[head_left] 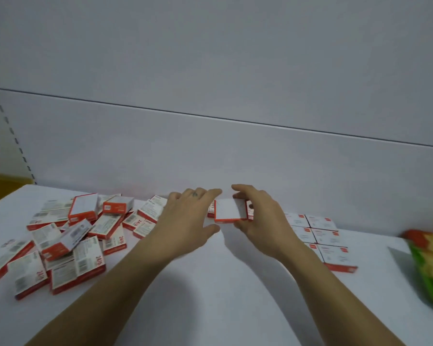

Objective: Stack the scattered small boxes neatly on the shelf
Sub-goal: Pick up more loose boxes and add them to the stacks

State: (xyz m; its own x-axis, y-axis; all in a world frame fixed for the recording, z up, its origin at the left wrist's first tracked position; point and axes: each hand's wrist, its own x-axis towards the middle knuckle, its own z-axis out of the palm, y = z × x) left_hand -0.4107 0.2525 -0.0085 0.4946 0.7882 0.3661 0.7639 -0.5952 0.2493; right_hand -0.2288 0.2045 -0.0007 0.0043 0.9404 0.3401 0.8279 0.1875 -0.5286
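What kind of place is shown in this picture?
Probably a shop's display shelving: a white shelf board, a slotted white upright at the back panel's left edge, and many identical small red-and-white cardboard boxes, like stock.

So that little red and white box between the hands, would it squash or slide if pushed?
The small box looks like stiff card with crisp edges, so it probably holds shape. Flat-sided, it would likely slide on the smooth white shelf, not roll.

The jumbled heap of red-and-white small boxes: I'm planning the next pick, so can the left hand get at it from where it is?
Probably yes. The left hand is open beside the heap of red-and-white small boxes, with nothing between them.
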